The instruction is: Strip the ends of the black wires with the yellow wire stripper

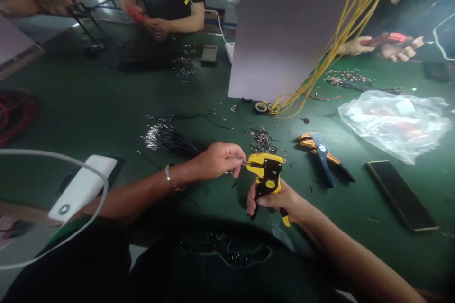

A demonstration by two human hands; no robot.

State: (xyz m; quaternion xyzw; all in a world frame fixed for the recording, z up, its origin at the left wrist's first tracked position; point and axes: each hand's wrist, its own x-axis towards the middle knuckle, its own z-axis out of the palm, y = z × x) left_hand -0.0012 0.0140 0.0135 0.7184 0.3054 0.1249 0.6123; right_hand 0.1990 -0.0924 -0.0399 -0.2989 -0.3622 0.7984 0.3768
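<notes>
In my right hand [272, 196] is a yellow and black wire stripper [269, 170], its jaws pointing left and its handles in my palm. My left hand [222, 160] pinches a thin wire [232, 158], whose end is at the stripper's jaws; how deep it sits I cannot tell. Behind my left wrist lies a bundle of black wires [174, 141] with bright ends. A small heap of cut wire bits [262, 140] is just beyond the stripper. To the right rests a second wire stripper [322, 154], orange and dark blue.
A phone [401, 194] and a clear plastic bag [394, 123] lie on the right. Yellow wires [334, 57] hang by a grey panel [284, 23]. A white power bank [83, 187] with a cable is at left. Co-workers' hands [158, 27] hold red tools across the green table.
</notes>
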